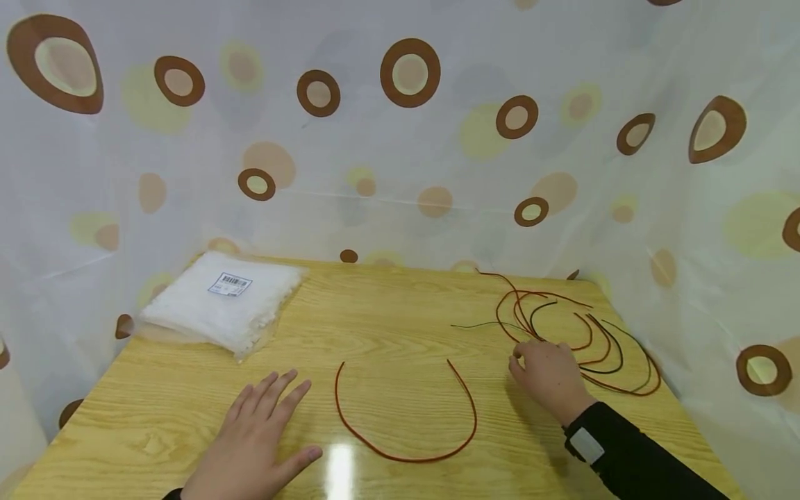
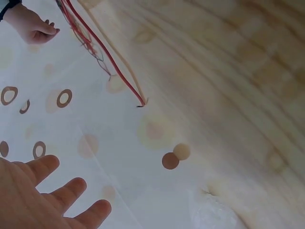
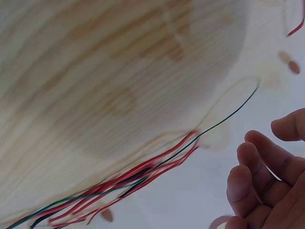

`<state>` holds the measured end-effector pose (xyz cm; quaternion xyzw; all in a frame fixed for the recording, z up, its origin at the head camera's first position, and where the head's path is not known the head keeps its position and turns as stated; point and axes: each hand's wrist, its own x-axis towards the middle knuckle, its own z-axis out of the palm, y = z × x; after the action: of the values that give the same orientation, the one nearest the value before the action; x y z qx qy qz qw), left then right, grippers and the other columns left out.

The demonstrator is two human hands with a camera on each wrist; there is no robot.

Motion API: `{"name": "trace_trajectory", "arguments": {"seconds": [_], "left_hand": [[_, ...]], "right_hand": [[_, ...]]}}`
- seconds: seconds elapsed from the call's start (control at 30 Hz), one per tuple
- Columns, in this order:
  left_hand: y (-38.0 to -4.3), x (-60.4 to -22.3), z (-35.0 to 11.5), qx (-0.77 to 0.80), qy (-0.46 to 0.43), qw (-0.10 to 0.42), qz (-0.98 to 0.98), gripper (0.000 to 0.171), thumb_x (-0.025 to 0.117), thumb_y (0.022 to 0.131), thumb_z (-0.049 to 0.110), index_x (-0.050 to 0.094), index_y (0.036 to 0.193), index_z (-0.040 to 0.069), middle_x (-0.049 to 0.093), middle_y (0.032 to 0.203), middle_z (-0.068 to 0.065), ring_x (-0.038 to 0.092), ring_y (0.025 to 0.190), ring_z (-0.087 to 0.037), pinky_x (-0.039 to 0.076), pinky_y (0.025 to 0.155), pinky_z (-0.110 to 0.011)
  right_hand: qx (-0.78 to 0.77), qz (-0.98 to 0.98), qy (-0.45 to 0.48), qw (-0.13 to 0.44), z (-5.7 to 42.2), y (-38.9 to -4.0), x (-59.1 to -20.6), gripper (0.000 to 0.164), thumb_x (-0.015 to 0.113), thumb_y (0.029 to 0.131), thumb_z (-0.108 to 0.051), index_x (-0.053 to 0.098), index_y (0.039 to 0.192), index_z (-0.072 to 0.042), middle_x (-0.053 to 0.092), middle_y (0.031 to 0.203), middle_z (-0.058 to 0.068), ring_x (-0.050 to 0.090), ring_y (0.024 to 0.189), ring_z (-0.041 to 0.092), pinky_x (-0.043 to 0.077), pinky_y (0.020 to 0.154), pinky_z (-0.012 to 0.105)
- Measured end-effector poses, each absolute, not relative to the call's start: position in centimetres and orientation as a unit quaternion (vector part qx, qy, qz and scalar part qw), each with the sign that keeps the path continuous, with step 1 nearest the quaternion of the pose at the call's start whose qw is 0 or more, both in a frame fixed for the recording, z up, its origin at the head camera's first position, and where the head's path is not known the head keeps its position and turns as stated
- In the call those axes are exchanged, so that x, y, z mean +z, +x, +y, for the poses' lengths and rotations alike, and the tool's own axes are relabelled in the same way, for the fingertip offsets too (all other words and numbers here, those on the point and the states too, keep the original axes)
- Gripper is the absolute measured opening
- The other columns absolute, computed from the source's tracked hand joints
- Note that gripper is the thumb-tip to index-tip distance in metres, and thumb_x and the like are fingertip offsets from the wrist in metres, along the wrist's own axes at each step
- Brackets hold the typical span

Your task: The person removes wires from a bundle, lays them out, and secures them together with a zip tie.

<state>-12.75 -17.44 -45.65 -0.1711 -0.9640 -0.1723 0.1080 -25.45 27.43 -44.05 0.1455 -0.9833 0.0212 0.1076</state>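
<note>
A single red wire (image 1: 420, 460) lies in a U shape on the table, its two ends toward the back. To its left, my left hand (image 1: 253, 434) is spread with straight fingers, apart from the wire and holding nothing. Over the near-left side of a loose pile of red, black and green wires (image 1: 639, 394) is my right hand (image 1: 550, 376). In the right wrist view, the fingers of that right hand (image 3: 267, 176) are loosely bent with nothing between them. The wires (image 3: 138, 171) pass beside it, apart from the fingertips in that view.
A clear plastic bag of white pieces (image 1: 250, 305) with a barcode label (image 1: 230, 285) lies at the back left of the wooden table (image 1: 375, 312). A white curtain with brown circles (image 1: 350, 222) surrounds the back and sides.
</note>
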Motion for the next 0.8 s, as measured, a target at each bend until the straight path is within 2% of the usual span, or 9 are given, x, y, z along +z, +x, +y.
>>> {"name": "trace_trajectory", "arguments": {"seconds": [0.17, 0.3, 0.37, 0.47, 0.57, 0.8], "left_hand": [[-12.6, -45.5, -17.5, -0.174, -0.17, 0.11, -0.964, 0.082, 0.063, 0.086, 0.066, 0.043, 0.151, 0.019, 0.036, 0.157, -0.005, 0.032, 0.143, -0.033, 0.022, 0.113, -0.056], [-12.4, -45.7, -17.6, -0.168, -0.165, 0.11, -0.966, 0.082, 0.065, 0.085, 0.065, 0.045, 0.15, 0.018, 0.039, 0.155, -0.008, 0.035, 0.141, -0.035, 0.025, 0.112, -0.06], [-12.4, -45.9, -17.5, -0.166, -0.164, 0.108, -0.966, 0.081, 0.066, 0.085, 0.064, 0.046, 0.149, 0.017, 0.041, 0.153, -0.009, 0.037, 0.14, -0.037, 0.027, 0.111, -0.061], [-12.5, -46.1, -17.5, -0.164, -0.162, 0.104, -0.967, 0.081, 0.066, 0.085, 0.064, 0.047, 0.148, 0.016, 0.042, 0.152, -0.01, 0.038, 0.138, -0.038, 0.028, 0.11, -0.063], [-12.4, -46.2, -17.5, -0.161, -0.157, 0.104, -0.969, 0.08, 0.066, 0.085, 0.063, 0.049, 0.147, 0.015, 0.044, 0.151, -0.011, 0.04, 0.137, -0.039, 0.029, 0.109, -0.064], [-12.3, -46.1, -17.7, -0.16, -0.151, 0.109, -0.969, 0.079, 0.067, 0.084, 0.063, 0.049, 0.146, 0.016, 0.045, 0.15, -0.012, 0.041, 0.135, -0.04, 0.031, 0.107, -0.064]], "right_hand": [[0.029, -0.986, 0.123, 0.106, 31.1, -27.2, -44.7, 0.012, 0.064, 0.095, -0.016, 0.069, 0.09, -0.006, 0.063, 0.078, 0.006, 0.054, 0.061, 0.022, 0.045, 0.07, 0.056], [0.032, -0.989, 0.108, 0.101, 33.5, -28.5, -45.6, 0.018, 0.061, 0.095, -0.014, 0.068, 0.099, 0.002, 0.062, 0.082, 0.014, 0.056, 0.063, 0.025, 0.049, 0.064, 0.053], [0.021, -0.99, 0.101, 0.095, 34.6, -28.8, -45.9, 0.02, 0.062, 0.095, -0.015, 0.067, 0.1, 0.004, 0.061, 0.082, 0.016, 0.054, 0.06, 0.025, 0.047, 0.054, 0.046], [0.013, -0.992, 0.094, 0.088, 35.6, -29.1, -46.1, 0.022, 0.063, 0.095, -0.015, 0.067, 0.101, 0.006, 0.061, 0.086, 0.019, 0.057, 0.064, 0.029, 0.048, 0.056, 0.049], [0.016, -0.993, 0.092, 0.075, 36.2, -29.5, -46.1, 0.021, 0.063, 0.095, -0.016, 0.067, 0.097, 0.004, 0.062, 0.083, 0.017, 0.058, 0.065, 0.029, 0.048, 0.058, 0.049], [0.038, -0.994, 0.093, 0.05, 36.9, -30.3, -46.6, 0.021, 0.062, 0.098, -0.018, 0.066, 0.083, -0.004, 0.058, 0.07, 0.004, 0.051, 0.056, 0.019, 0.042, 0.052, 0.04]]}}
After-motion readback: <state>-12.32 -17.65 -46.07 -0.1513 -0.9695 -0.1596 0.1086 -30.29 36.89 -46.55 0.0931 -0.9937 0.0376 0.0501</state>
